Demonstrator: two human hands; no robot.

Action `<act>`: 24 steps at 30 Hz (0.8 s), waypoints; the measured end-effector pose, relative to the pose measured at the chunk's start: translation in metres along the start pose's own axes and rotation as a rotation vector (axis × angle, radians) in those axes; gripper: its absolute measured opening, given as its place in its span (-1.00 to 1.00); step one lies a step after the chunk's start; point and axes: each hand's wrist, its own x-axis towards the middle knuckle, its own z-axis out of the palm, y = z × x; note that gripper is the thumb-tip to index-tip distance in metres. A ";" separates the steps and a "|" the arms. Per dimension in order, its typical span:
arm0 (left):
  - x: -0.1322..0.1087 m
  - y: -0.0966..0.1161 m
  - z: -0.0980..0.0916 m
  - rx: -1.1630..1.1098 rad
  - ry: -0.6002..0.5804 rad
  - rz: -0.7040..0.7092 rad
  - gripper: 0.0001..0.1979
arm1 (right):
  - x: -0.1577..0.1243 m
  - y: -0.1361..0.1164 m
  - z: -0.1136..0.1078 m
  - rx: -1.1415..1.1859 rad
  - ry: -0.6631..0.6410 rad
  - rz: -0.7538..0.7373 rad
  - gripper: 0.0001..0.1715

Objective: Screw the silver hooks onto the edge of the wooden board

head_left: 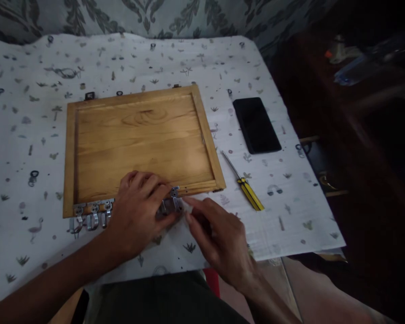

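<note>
A shallow wooden panel with a raised frame lies on the cloth. Along its near edge sits a row of silver metal hooks. My left hand rests over that edge, its fingers on the wood and its thumb below, closed around the rightmost metal hook. Part of the row is hidden under this hand. Just right of that hook, my right hand has its thumb and index finger pinched close together; what they hold, if anything, is too small to make out.
A yellow-and-black screwdriver lies right of the panel, with a black phone beyond it. The printed white cloth covers the table up to the patterned wall. Dark furniture stands at the right.
</note>
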 end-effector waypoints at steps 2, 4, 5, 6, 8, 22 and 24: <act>0.000 0.000 0.001 0.015 0.015 -0.001 -0.71 | 0.010 0.006 -0.002 -0.076 -0.058 -0.007 -0.61; 0.000 0.000 0.003 0.022 0.022 0.006 -0.70 | 0.017 0.012 0.000 -0.169 -0.118 -0.042 -0.56; 0.000 0.000 0.003 0.024 0.023 0.012 -0.70 | 0.019 0.014 0.002 -0.221 -0.147 -0.061 -0.54; 0.000 0.000 0.003 0.025 0.025 0.016 -0.69 | 0.020 0.016 0.004 -0.275 -0.167 -0.081 -0.53; 0.000 -0.001 0.003 0.024 0.033 0.022 -0.68 | 0.021 0.018 0.008 -0.381 -0.181 -0.115 -0.52; -0.004 -0.003 0.003 0.014 0.024 0.030 -0.67 | 0.015 0.017 0.010 -0.719 -0.169 -0.320 -0.38; -0.005 -0.004 0.001 0.004 0.019 0.034 -0.60 | 0.016 0.015 0.011 -0.729 -0.156 -0.334 -0.38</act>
